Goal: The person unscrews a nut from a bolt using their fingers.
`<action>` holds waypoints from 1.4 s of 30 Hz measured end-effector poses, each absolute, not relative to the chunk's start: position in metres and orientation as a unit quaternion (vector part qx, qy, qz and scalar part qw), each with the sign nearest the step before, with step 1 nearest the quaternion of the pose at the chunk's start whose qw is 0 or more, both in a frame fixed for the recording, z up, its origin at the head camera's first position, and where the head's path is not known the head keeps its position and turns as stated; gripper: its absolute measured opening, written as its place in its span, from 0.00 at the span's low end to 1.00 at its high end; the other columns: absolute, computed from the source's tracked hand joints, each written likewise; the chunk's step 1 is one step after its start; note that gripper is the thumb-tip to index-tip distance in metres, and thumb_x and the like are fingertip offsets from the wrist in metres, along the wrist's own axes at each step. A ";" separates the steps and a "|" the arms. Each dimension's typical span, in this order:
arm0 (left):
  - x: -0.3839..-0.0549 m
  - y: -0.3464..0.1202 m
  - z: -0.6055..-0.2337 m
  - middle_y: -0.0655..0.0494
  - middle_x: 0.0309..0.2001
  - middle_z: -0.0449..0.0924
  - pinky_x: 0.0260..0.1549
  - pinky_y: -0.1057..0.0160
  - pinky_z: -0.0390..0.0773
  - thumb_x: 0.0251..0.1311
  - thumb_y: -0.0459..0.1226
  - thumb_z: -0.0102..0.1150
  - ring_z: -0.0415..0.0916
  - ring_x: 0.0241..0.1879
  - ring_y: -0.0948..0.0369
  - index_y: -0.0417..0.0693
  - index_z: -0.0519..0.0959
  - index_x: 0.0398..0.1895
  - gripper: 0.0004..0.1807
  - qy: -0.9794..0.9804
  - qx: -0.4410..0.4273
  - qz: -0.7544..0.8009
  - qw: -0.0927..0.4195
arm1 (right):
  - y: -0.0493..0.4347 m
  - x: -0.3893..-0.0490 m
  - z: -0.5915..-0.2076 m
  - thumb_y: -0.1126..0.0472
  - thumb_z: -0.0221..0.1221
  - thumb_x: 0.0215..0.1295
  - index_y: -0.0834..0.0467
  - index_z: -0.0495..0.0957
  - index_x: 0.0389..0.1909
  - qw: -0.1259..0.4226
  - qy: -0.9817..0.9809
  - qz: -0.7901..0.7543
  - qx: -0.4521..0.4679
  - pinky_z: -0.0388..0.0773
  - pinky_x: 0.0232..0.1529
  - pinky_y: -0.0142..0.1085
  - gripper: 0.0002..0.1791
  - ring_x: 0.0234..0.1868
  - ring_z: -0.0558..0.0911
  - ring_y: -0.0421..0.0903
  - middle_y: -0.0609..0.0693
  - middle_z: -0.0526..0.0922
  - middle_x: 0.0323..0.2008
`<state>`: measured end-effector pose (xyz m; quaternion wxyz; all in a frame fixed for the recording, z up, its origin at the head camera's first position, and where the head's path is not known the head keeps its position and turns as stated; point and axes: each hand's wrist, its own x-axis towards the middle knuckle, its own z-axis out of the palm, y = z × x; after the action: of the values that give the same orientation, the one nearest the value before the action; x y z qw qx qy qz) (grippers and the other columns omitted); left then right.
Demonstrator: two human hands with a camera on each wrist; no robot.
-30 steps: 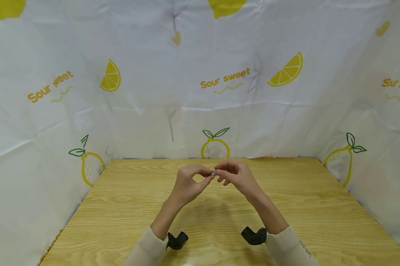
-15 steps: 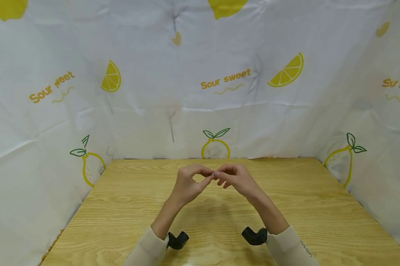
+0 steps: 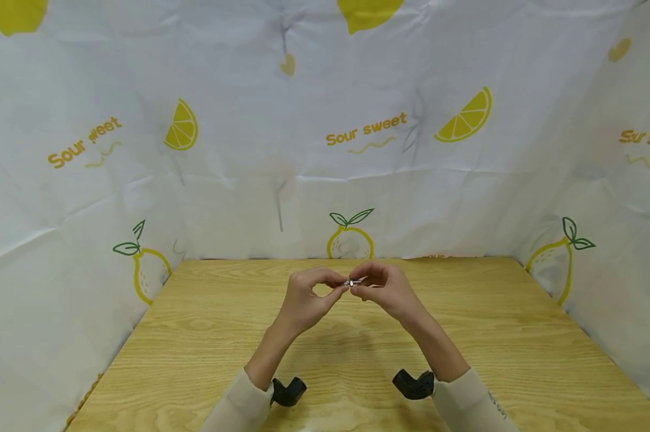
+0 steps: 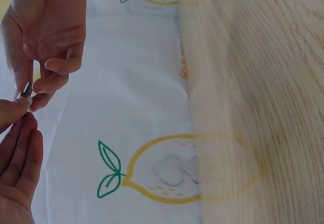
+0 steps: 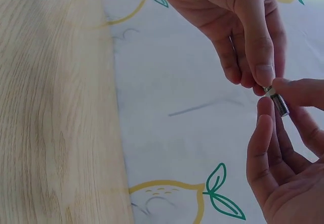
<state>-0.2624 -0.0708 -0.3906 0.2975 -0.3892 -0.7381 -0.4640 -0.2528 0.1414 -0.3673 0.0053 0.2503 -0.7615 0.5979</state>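
Note:
A small silver bolt [image 5: 281,105] with a threaded shaft is held up over the table, lying nearly level between both hands. My left hand [image 3: 306,300] pinches its left end between thumb and fingertips, which hide that end. Around the shaft, just past those fingertips, sits a nut [image 3: 351,282]. My right hand [image 3: 390,293] has its thumb and index fingertips at the nut's two sides, and the shaft's free end points in between its fingers. In the left wrist view the bright metal [image 4: 27,89] shows between the two hands.
Beneath the hands lies a wood-grain table [image 3: 195,360]. A white cloth printed with lemons [image 3: 238,150] hangs behind it and along both sides. Each wrist wears a black camera mount [image 3: 289,391] by a light sleeve.
My right fingertips closed over the metal half a second ago and now stand wider apart, thumb lower, with more of the nut and shaft showing. My left hand has stayed in place.

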 end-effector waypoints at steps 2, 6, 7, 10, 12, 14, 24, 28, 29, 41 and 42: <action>-0.262 -0.070 -0.390 0.53 0.34 0.91 0.35 0.65 0.88 0.59 0.30 0.74 0.89 0.34 0.62 0.44 0.90 0.37 0.05 -0.738 -0.391 -0.462 0.299 | 0.142 -0.252 -0.366 0.66 0.65 0.69 0.68 0.81 0.51 0.007 -0.758 0.602 0.248 0.86 0.38 0.38 0.13 0.37 0.86 0.40 0.57 0.85 0.45; -0.262 -0.070 -0.390 0.52 0.35 0.91 0.36 0.67 0.88 0.59 0.29 0.74 0.89 0.34 0.61 0.44 0.90 0.37 0.05 -0.735 -0.398 -0.458 0.305 | 0.143 -0.253 -0.365 0.58 0.61 0.74 0.67 0.81 0.52 -0.019 -0.769 0.596 0.230 0.87 0.38 0.40 0.16 0.37 0.86 0.44 0.59 0.86 0.43; -0.262 -0.070 -0.390 0.53 0.35 0.91 0.36 0.68 0.87 0.59 0.29 0.74 0.89 0.34 0.61 0.44 0.90 0.37 0.05 -0.734 -0.399 -0.457 0.306 | 0.143 -0.253 -0.364 0.56 0.61 0.75 0.67 0.82 0.51 -0.030 -0.775 0.591 0.223 0.87 0.38 0.40 0.17 0.37 0.87 0.45 0.59 0.87 0.43; -0.262 -0.070 -0.391 0.53 0.34 0.91 0.37 0.70 0.87 0.59 0.29 0.73 0.88 0.34 0.62 0.44 0.89 0.37 0.05 -0.735 -0.400 -0.453 0.308 | 0.142 -0.255 -0.365 0.53 0.59 0.77 0.66 0.84 0.48 -0.058 -0.785 0.578 0.214 0.87 0.39 0.41 0.18 0.37 0.87 0.46 0.57 0.88 0.40; -0.261 -0.070 -0.391 0.53 0.34 0.91 0.38 0.70 0.86 0.60 0.29 0.73 0.88 0.34 0.62 0.45 0.89 0.37 0.04 -0.736 -0.399 -0.452 0.307 | 0.142 -0.256 -0.366 0.53 0.59 0.77 0.67 0.84 0.47 -0.065 -0.786 0.577 0.210 0.87 0.39 0.41 0.18 0.36 0.87 0.45 0.57 0.88 0.38; -0.261 -0.070 -0.391 0.53 0.34 0.91 0.38 0.71 0.86 0.60 0.30 0.73 0.88 0.34 0.62 0.45 0.89 0.37 0.04 -0.737 -0.398 -0.452 0.306 | 0.142 -0.256 -0.367 0.55 0.60 0.76 0.68 0.84 0.48 -0.062 -0.785 0.579 0.212 0.87 0.39 0.41 0.17 0.36 0.86 0.45 0.58 0.88 0.38; -0.261 -0.069 -0.390 0.52 0.35 0.91 0.37 0.71 0.86 0.60 0.30 0.73 0.89 0.35 0.61 0.44 0.90 0.37 0.04 -0.733 -0.403 -0.457 0.302 | 0.140 -0.254 -0.366 0.63 0.63 0.71 0.66 0.84 0.48 -0.026 -0.778 0.588 0.221 0.86 0.36 0.37 0.12 0.36 0.86 0.40 0.53 0.88 0.39; -0.260 -0.069 -0.390 0.52 0.35 0.91 0.37 0.70 0.86 0.59 0.29 0.73 0.88 0.35 0.61 0.43 0.89 0.37 0.04 -0.735 -0.399 -0.458 0.302 | 0.140 -0.254 -0.366 0.65 0.64 0.70 0.68 0.83 0.49 -0.018 -0.774 0.590 0.227 0.85 0.37 0.36 0.12 0.36 0.86 0.39 0.57 0.88 0.41; -0.260 -0.069 -0.390 0.52 0.35 0.91 0.37 0.70 0.86 0.59 0.29 0.73 0.88 0.34 0.61 0.43 0.89 0.37 0.04 -0.736 -0.397 -0.459 0.301 | 0.140 -0.254 -0.366 0.66 0.64 0.69 0.69 0.83 0.49 -0.016 -0.773 0.591 0.230 0.85 0.37 0.36 0.12 0.36 0.86 0.39 0.59 0.88 0.42; -0.260 -0.069 -0.390 0.52 0.34 0.91 0.36 0.71 0.86 0.60 0.29 0.73 0.88 0.33 0.62 0.43 0.90 0.38 0.05 -0.733 -0.398 -0.450 0.319 | 0.141 -0.252 -0.365 0.63 0.63 0.73 0.69 0.81 0.53 -0.002 -0.766 0.597 0.240 0.86 0.37 0.37 0.15 0.37 0.86 0.41 0.60 0.86 0.45; -0.261 -0.069 -0.390 0.52 0.34 0.91 0.37 0.71 0.86 0.60 0.29 0.73 0.88 0.33 0.62 0.43 0.90 0.38 0.05 -0.731 -0.399 -0.450 0.323 | 0.141 -0.253 -0.365 0.61 0.61 0.74 0.69 0.80 0.54 -0.008 -0.767 0.595 0.240 0.86 0.36 0.37 0.16 0.36 0.86 0.42 0.59 0.86 0.44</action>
<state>-0.2605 -0.0690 -0.3901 0.3230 -0.3988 -0.7310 -0.4498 -0.2526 0.1414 -0.3653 -0.0082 0.2404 -0.7666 0.5954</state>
